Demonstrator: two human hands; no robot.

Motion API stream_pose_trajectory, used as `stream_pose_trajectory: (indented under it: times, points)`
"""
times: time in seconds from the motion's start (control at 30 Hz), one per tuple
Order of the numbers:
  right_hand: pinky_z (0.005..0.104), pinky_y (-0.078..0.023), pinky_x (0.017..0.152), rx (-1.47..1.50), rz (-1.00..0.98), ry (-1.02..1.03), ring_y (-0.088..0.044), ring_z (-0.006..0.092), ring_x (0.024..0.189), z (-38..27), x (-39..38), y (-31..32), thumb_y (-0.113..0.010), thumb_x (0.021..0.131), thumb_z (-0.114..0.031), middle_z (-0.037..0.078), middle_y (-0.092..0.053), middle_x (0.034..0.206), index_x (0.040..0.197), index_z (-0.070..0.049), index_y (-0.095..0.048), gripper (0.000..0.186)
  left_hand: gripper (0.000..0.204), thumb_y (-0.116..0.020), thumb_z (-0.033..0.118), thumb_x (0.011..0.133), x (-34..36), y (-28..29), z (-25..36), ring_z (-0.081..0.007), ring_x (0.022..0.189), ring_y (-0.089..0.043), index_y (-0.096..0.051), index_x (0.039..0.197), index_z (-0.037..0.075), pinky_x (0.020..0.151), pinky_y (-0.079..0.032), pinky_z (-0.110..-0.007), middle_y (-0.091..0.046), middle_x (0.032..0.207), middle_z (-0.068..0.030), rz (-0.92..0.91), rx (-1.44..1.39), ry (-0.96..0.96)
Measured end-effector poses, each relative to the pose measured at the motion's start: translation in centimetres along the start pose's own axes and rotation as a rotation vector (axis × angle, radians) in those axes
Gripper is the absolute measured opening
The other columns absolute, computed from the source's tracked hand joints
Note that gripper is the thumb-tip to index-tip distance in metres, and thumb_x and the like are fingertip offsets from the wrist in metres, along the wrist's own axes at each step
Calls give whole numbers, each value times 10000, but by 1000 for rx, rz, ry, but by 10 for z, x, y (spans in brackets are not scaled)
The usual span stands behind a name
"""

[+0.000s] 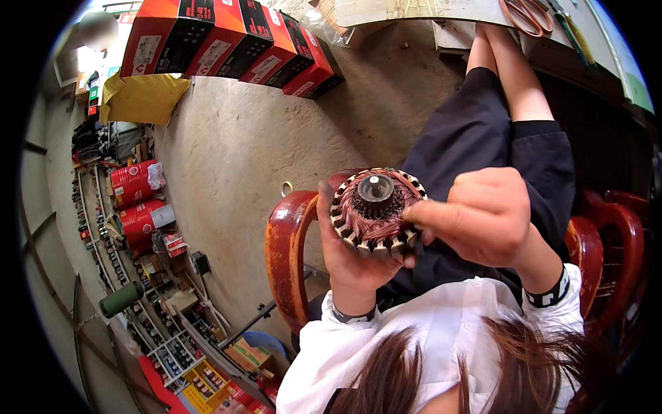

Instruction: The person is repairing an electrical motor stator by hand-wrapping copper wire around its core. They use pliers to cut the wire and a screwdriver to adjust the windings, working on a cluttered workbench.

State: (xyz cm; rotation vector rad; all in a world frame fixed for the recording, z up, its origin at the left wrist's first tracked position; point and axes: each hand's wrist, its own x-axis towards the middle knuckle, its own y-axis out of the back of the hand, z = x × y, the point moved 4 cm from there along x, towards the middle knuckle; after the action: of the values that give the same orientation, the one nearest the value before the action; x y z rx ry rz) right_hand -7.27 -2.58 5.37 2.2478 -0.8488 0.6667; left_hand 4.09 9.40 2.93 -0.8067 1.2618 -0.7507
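Observation:
A motor armature (358, 224) with reddish copper windings, a slotted rim and a dark commutator round a short shaft is held up over my lap. My left hand (355, 265) wraps it from the left and below, fingers closed round its side. At the right edge of the windings, my right hand (483, 217) is closed, with thumb and forefinger pressed together against the copper. Whatever lies between those fingertips is too small to make out. The armature's underside is hidden by the left hand.
A worn red wooden chair (293, 228) surrounds me. Ahead stands a worktable (427, 12) with orange-handled scissors (527, 17). Several red-and-black boxes (227, 41) stand at the upper left. Red drums (134, 183) and shelves of small parts (176, 359) line the left side.

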Motion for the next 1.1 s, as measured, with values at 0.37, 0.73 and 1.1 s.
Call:
stream_pose_trajectory:
  times: [0.37,0.73,1.1]
  points:
    - [305,-447,468,-33,131,-146,-562,201,513,-8,4,-5,-701,650,-57,48,-545,627,902,-20,-672,256,667,-476,638,925,7,9,5,-270,1141,-596,-554,1291,86,982,-477,-459,-620,1245,-124,-29,438,-390]
    - [314,-412,453,-165,196,-211,-540,191,511,11,-2,-9,-682,628,-37,44,-484,595,902,-36,-680,274,656,-467,610,955,9,7,7,-251,1126,-607,-507,1327,72,936,-521,-410,-608,1260,-95,-54,597,-486]
    - [262,-407,506,-276,415,-216,-532,145,532,7,17,36,-685,826,35,71,-587,665,894,9,-698,74,783,-490,663,913,7,29,17,-345,1080,-629,-430,1378,35,861,-580,-485,-574,1279,-163,125,760,-562]
